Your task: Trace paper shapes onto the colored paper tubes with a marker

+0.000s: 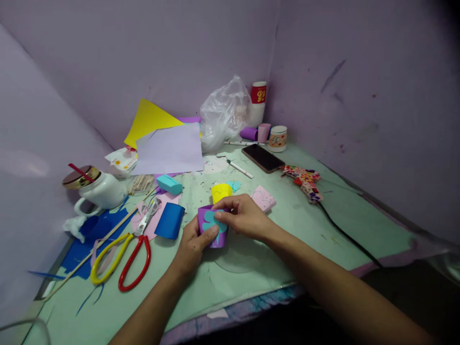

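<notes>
A small purple cup-like piece of craft foam or paper [223, 241] sits in my left hand [191, 245], whose thumb presses on its front. A teal flower cutout [210, 217] lies against that front. My right hand [247, 218] is closed at the rim, thumb on the flower's upper petals and fingertips at the top edge. Just behind the hands stands a yellow piece [221, 192] with a scalloped line, beside teal scraps [235, 186]. A pink piece with a drawn outline [263, 198] rests beyond my right hand.
Scissors with yellow and red handles [140, 235] lie left, near a blue piece [170, 221] and a white lidded mug [104, 191]. A pen [240, 168], a phone [263, 158] and a fabric-covered tool with a black cord [304, 181] lie right. Paper sheets [170, 148] are behind.
</notes>
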The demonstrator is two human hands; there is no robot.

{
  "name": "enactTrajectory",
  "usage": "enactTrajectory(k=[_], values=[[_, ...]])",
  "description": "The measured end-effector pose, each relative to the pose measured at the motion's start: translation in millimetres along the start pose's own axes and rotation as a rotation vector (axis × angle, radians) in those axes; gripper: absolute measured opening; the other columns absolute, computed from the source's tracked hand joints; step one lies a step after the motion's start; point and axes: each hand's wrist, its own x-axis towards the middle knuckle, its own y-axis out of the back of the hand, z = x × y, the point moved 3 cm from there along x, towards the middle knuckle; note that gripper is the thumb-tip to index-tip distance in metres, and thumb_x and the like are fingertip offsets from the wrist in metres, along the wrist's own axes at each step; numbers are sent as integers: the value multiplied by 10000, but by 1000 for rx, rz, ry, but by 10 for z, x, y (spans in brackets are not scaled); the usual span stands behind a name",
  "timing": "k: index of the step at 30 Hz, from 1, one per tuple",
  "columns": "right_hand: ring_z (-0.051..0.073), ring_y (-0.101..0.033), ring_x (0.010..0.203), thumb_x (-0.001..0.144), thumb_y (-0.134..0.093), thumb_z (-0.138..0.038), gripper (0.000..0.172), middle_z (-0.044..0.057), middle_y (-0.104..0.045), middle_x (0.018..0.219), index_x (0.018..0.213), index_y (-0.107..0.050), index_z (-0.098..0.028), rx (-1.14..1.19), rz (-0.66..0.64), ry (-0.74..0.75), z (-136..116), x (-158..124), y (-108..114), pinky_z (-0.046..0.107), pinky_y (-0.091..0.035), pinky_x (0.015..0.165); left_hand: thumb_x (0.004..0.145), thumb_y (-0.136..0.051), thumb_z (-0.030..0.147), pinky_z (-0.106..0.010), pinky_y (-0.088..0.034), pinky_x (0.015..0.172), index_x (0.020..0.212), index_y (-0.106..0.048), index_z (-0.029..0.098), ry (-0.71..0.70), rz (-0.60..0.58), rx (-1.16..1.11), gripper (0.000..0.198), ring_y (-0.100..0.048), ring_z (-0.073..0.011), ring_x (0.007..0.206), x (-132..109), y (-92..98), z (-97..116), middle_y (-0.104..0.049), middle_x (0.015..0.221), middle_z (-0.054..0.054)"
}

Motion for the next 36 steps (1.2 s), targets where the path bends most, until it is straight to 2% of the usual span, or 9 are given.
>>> enactTrajectory(k=[10,15,26,32,36], values=[[137,-624,650,743,-617,-149,136,27,-728,708,749,-751,-169,-110,83,112,-20,-30,-19,229,-462,585,667,-776,336,-308,-474,697,1020,-668,156,-9,-16,-81,410,-576,-167,693,17,-25,-42,-649,774,-24],[138,-625,637,743,-612,-149,144,24,-732,703,755,-754,-168,-126,101,137,-21,-33,-20,229,-455,577,688,-758,380,-281,-468,657,1024,-671,151,-50,11,-47,416,-577,-165,679,4,-47,-6,-646,742,-17],[162,-663,685,753,-628,-156,141,40,-752,745,790,-763,-173,-155,105,133,-36,-38,-20,256,-484,625,703,-751,341,-244,-383,560,990,-689,162,-60,70,-102,344,-497,-121,580,25,-46,-49,-592,639,32],[171,-683,740,773,-627,-163,150,39,-761,809,838,-760,-190,-148,86,138,-16,-28,-22,276,-510,683,698,-759,316,-250,-408,594,969,-693,175,-34,63,-148,313,-493,-111,559,27,-49,-51,-591,626,43],[175,-677,762,767,-659,-169,151,41,-751,840,889,-745,-198,-197,153,199,-35,-68,-26,293,-510,719,681,-771,317,-256,-443,644,872,-705,168,-55,89,-160,251,-501,-102,562,41,-44,-63,-597,624,43]])
